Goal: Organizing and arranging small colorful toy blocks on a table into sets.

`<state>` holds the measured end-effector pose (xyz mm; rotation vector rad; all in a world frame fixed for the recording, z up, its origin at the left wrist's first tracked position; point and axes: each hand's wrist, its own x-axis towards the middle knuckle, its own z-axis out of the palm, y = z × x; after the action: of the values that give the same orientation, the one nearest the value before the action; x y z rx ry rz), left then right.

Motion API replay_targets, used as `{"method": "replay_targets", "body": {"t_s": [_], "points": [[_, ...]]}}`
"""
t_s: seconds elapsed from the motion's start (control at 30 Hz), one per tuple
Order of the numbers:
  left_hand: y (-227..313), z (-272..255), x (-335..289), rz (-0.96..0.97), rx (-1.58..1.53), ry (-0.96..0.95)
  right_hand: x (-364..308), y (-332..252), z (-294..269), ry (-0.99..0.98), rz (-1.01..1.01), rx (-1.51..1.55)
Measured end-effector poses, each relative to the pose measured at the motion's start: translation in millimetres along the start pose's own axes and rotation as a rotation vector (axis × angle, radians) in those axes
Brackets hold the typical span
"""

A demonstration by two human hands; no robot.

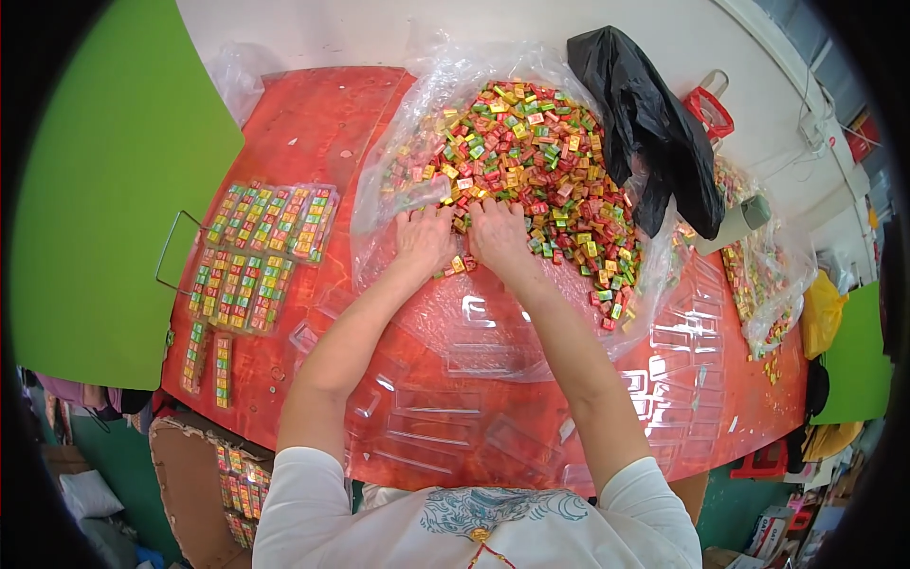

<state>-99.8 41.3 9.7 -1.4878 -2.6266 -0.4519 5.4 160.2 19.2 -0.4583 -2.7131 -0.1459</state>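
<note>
Left hand (425,235) and right hand (499,237): side by side at the near edge of a heap of small foil-wrapped blocks (540,171), backs upward, fingers bent down and pointing away from the wearer. Fingertips are obscured; whether either hand grips a block cannot be determined.

The blocks, red, yellow, green and orange, rest on clear plastic sheeting (455,64) at the table's centre. They share no direction; long axes lie at mixed angles. Just beyond the left hand, a clear tray (424,194) lies with its long axis roughly left to right, right end farther away.

Surface: red table (303,104), surface marked. Filled strips (313,223) stand in rows on the left, long axes mostly running away and leaning right. Clear empty trays (436,403) lie in front.

Room: green panel (104,190) left, black plastic bag (635,104) against the white wall (332,33), open carton (175,474) below, green floor (142,507).
</note>
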Motion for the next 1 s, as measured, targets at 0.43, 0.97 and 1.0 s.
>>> {"method": "replay_targets", "body": {"t_s": [0.43,0.97,1.0], "points": [[-25.2,-43.9,-43.0,-0.150,-0.234,-0.123,-19.2,19.7,1.2,0.175,0.010,0.150],[-10.4,-45.1,-80.7,0.078,0.004,-0.051,-60.0,4.7,-34.3,0.087,-0.055,0.219],[-7.8,-45.7,-78.8,0.079,0.021,-0.046,-58.5,3.4,-29.3,0.065,-0.073,0.201]]}}
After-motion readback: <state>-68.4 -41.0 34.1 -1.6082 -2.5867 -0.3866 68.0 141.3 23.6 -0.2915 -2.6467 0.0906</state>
